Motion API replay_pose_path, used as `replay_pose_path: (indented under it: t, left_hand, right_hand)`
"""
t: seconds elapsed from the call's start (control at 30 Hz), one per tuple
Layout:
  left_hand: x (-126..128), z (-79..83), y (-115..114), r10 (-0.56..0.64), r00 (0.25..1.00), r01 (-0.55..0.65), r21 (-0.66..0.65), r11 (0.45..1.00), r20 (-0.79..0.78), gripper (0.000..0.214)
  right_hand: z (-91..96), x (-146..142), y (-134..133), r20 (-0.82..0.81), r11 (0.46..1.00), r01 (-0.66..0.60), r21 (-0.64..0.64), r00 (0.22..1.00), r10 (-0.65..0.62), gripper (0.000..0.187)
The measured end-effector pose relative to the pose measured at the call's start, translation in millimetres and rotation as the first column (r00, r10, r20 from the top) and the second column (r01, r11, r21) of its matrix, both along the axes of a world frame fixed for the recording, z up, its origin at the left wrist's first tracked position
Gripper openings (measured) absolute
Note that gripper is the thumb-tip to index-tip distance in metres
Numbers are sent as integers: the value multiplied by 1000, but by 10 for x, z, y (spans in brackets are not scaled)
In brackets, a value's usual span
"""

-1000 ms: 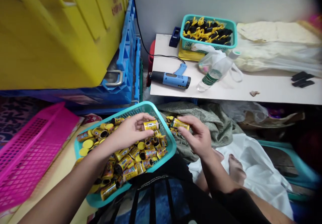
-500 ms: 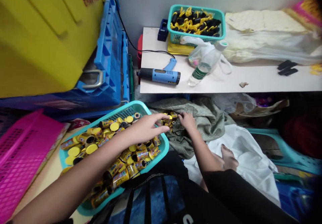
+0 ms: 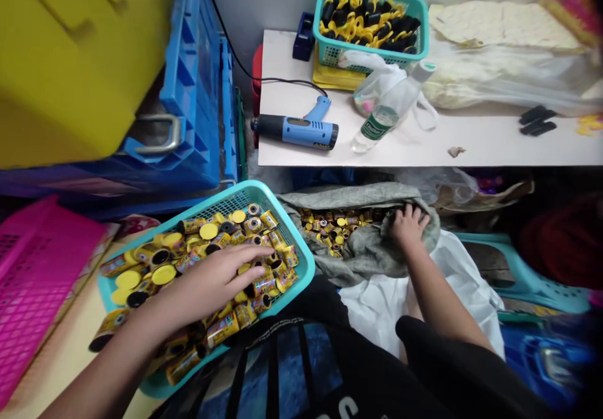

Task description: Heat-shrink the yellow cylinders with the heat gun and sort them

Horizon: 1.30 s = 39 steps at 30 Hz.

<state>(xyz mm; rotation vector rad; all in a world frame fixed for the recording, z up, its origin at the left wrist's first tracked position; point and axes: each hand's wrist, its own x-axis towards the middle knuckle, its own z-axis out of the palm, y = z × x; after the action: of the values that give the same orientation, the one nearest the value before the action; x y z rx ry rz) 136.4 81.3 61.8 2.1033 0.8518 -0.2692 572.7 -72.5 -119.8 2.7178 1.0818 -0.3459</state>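
Head: open left hand [image 3: 207, 281] touching yellow canisters [image 3: 264, 286]

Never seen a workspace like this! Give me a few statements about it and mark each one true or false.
The left hand is over the teal basket of yellow-labelled cylinders. True.

The right hand grips the blue heat gun. False: it is at the grey cloth, and the gun lies on the white shelf.

A pile of small yellow cylinders lies on the grey cloth. True.

The plastic bottle stands upright. False: it lies on its side on the shelf.
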Motion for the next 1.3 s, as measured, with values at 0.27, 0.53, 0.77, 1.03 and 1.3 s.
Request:
replay_pose_path:
  t: [0.27,0.53,0.77,1.03,1.3]
  left_hand:
    - [-243,-14,-182,54,995,-58,49,997,85,43]
    - [-66,-119,-139,-90,990,124,350,928,-113,34]
    - [460,-440,125,-201,930,272,207,940,-307,30]
    - [366,-322,288,-202,970,222,163,961,-132,16]
    - [-175,-4,91,512,797,-268,-571,776,320,54]
  right_hand:
    - [345,-684,720,-270,970,-212,115,933,236,33]
    - [1130,-2169,821,-191,522,-684,510,501,844,33]
    - [1156,-2378,665,-212,385,-913,139,352,912,48]
    - [1310,-2145,822,-326,366,-873,323,261,909,17]
    - [1495,-2030,603,-506,533,-154,832,184,843,38]
